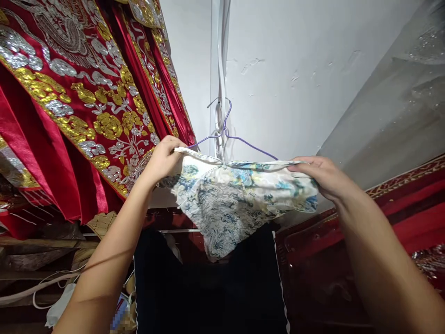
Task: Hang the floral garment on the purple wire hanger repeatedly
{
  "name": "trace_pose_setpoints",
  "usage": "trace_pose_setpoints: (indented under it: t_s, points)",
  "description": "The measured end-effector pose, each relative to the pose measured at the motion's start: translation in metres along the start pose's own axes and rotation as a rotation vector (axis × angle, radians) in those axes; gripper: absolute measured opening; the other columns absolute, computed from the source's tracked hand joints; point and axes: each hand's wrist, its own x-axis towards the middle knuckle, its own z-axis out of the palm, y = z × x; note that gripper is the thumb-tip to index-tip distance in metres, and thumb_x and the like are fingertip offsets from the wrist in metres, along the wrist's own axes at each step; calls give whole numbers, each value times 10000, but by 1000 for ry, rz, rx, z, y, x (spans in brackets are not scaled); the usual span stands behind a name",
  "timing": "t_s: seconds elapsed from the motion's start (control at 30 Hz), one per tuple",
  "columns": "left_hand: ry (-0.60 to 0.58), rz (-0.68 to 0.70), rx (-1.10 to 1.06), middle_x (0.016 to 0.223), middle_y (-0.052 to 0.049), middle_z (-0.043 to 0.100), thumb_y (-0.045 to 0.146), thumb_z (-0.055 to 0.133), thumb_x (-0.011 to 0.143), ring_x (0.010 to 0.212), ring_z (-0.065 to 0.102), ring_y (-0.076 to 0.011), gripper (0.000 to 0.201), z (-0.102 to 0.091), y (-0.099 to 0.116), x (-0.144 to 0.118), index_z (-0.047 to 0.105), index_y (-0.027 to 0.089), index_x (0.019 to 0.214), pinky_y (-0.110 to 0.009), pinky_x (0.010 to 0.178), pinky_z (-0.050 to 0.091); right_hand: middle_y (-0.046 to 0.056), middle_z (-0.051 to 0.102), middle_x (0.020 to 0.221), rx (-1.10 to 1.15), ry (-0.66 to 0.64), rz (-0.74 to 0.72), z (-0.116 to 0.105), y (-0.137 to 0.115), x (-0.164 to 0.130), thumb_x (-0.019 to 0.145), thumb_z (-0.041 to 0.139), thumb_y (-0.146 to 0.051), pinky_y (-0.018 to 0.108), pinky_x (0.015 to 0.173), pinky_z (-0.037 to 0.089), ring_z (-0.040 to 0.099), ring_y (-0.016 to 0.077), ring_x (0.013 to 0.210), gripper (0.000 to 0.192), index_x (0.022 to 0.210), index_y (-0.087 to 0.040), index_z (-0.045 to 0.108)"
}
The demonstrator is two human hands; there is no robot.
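Forearms: both bare arms rise from the bottom corners of the view, nearest the camera, and converge upward on the cloth.
Left hand (163, 157): its fingers are pinched together on the left end of the garment's top edge, thumb side toward the camera.
Right hand (320, 175): fingers closed on the right end of the same edge, knuckles up, wrist bent slightly down.
Floral garment (236, 204): white cloth with blue and yellow flowers, stretched between the two hands and sagging to a blunt point below the middle.
Hanger (236, 135): thin purple wire, its hook caught on a white cord (221, 69) against the pale wall (295, 69); the arms slope down into the garment's upper hem.
Progress: the cloth seems already seated on the hanger, with both ends held; letting go and settling it appear to be what is left.
Axis: the garment's long axis runs left to right, nearly level, its top edge up and its loose end pointing down.
Surroundings: red robes with gold and silver embroidery (76, 102) hang at left; a dark cloth (208, 287) hangs below.
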Motion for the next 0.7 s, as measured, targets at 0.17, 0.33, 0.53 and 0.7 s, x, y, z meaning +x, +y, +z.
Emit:
trace_pose_setpoints:
  t_s: [0.17, 0.33, 0.53, 0.7]
  points:
    - [161, -251, -217, 864, -53, 636, 169, 597, 818, 783, 580, -190, 92, 19, -20, 15, 663, 183, 881, -306, 727, 469, 93, 763, 744, -576, 101, -271, 32, -26, -4, 1022, 408, -185, 279, 668, 583, 728, 150, 703, 420, 785, -106, 744]
    - [77, -136, -124, 909, -58, 654, 361, 582, 936, 843, 582, -179, 208, 29, -19, 4, 668, 174, 905, -292, 794, 456, 69, 762, 800, -131, 214, -219, 52, -57, -3, 965, 551, -384, 361, 774, 595, 739, 220, 894, 346, 758, -160, 715]
    - [218, -43, -267, 1022, -68, 671, 373, 639, 928, 946, 614, -194, 230, 16, 10, -11, 687, 200, 1072, -311, 874, 469, 100, 753, 875, 811, -76, 303, 44, -81, -14, 838, 545, -429, 440, 793, 555, 717, 287, 925, 324, 788, -160, 719]
    - [73, 10, -394, 872, -41, 628, 332, 695, 899, 807, 594, -180, 296, 11, 65, -16, 701, 221, 1174, -314, 772, 481, 113, 743, 992, 766, -209, 194, 54, -104, -23, 923, 370, -462, 408, 788, 556, 701, 261, 982, 479, 934, -149, 732]
